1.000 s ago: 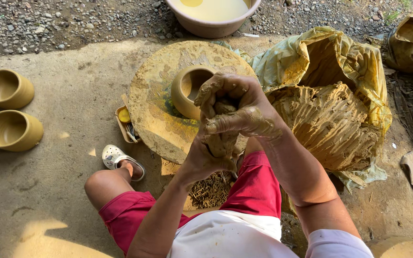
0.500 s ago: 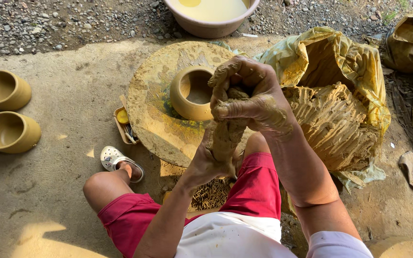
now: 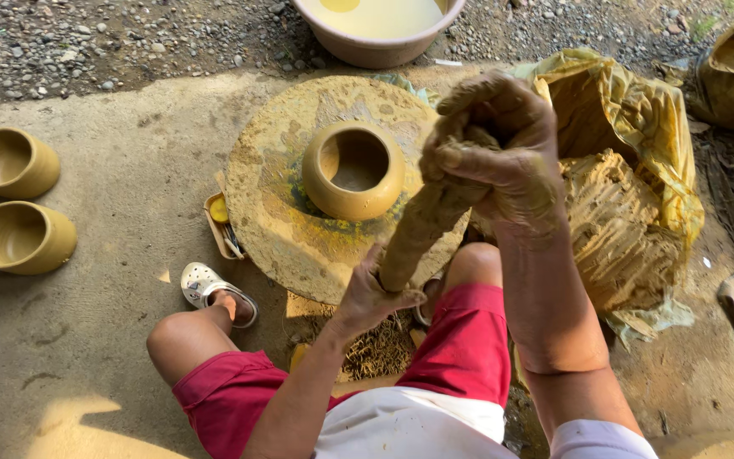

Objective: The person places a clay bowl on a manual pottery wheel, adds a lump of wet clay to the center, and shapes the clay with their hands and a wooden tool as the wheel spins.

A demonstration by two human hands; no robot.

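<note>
A thick roll of wet tan clay (image 3: 425,223) stands slanted between my two hands above my lap. My right hand (image 3: 503,153), caked in clay, is closed around the roll's upper end. My left hand (image 3: 371,293) cups the lower end from below. Just beyond the roll, a small unfired clay pot (image 3: 354,170) sits upright in the middle of a round, clay-smeared wheel (image 3: 278,212) on the ground.
A big lump of raw clay (image 3: 618,229) lies on yellow plastic sheeting (image 3: 639,110) at the right. A basin of yellowish water (image 3: 380,25) stands beyond the wheel. Two finished pots (image 3: 10,200) rest at the left. A small tray of tools (image 3: 221,225) lies by the wheel.
The clay was a short lump squeezed between both hands; it is now drawn out into a long roll, with my right hand raised and my left hand lower.
</note>
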